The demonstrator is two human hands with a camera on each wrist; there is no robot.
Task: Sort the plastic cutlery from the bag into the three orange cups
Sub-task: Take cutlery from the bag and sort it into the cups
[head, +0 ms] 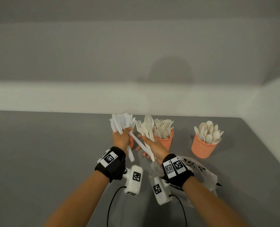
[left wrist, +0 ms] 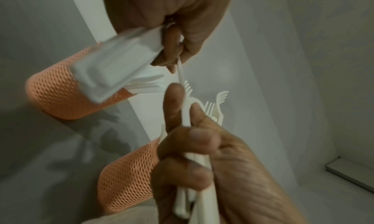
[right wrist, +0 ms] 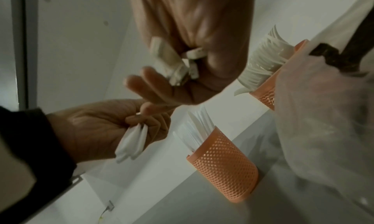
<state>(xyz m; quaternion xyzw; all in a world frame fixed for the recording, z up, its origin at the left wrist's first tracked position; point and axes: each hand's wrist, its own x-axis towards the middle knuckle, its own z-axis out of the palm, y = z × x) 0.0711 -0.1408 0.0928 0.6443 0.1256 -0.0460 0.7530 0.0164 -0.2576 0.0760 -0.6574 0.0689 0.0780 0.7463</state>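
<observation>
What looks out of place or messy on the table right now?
Nothing is spilled or broken. The fork cup and spoon cup stand upright and full. The crumpled plastic bag lies by the right hand, which holds mixed cutlery; the left hand grips a bundle of knives.

Bag (head: 206, 176) lies before three cups (head: 201, 148) on table (head: 46, 145).

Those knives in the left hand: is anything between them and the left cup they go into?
Nothing foreign. The left hand holds the knives right over the left cup, which it mostly hides. One knife slants across to the right hand, which also grips a mixed bunch. Knives already in the cup may crowd the opening.
</observation>
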